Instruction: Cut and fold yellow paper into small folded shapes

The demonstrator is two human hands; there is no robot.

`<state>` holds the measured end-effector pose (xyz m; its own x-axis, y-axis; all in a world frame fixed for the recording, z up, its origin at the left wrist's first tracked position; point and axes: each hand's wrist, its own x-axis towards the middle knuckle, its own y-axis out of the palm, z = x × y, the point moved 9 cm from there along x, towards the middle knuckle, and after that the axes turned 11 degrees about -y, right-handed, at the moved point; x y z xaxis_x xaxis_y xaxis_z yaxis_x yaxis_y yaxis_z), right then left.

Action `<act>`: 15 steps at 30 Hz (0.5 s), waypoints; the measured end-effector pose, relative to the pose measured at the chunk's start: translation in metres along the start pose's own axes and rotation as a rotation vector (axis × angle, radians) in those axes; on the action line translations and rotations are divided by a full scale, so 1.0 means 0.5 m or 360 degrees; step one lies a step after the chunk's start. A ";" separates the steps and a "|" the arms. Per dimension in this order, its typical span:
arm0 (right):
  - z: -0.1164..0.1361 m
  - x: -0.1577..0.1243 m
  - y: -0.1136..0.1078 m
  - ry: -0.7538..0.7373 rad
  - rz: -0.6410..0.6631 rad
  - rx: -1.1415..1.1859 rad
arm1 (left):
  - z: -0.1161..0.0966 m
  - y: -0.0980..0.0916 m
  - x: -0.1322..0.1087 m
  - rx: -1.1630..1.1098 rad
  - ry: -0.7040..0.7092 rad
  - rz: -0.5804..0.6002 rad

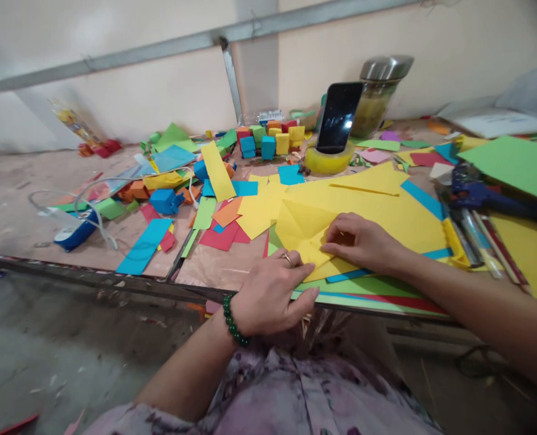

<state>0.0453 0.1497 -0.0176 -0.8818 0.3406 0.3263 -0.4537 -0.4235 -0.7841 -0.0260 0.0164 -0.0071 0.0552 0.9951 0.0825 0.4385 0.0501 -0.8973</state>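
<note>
A creased sheet of yellow paper (302, 226) lies partly folded near the table's front edge, on top of larger coloured sheets. The thumb and fingertips of my right hand (366, 241) pinch a folded flap of it. My left hand (273, 293), with a ring and a green bead bracelet (233, 320), rests at the sheet's lower left. Its index finger and thumb are stretched out, and the index fingertip presses on the folded paper. Some left fingers are hidden beneath the hand. Beneath spreads a large yellow sheet (386, 211), over blue, green and red ones.
A phone (338, 118) leans upright in a yellow tape roll (329, 162), before a lidded glass bottle (377, 99). At right lie a blue glue gun (490, 196) and several pens (495, 248). Folded paper blocks (268, 145), scraps and a white cable (82, 187) cover the left.
</note>
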 end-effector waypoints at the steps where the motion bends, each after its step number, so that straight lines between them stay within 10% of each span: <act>1: 0.000 0.000 0.000 0.0000 -0.0005 0.0000 | -0.001 0.001 -0.001 -0.0003 0.0000 0.0000; 15: 0.000 -0.002 -0.002 -0.0005 -0.0021 -0.0004 | -0.001 0.005 -0.003 0.0011 0.0044 -0.0042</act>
<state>0.0464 0.1497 -0.0173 -0.8761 0.3435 0.3384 -0.4651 -0.4170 -0.7809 -0.0243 0.0147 -0.0092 0.0686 0.9907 0.1179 0.4341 0.0768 -0.8976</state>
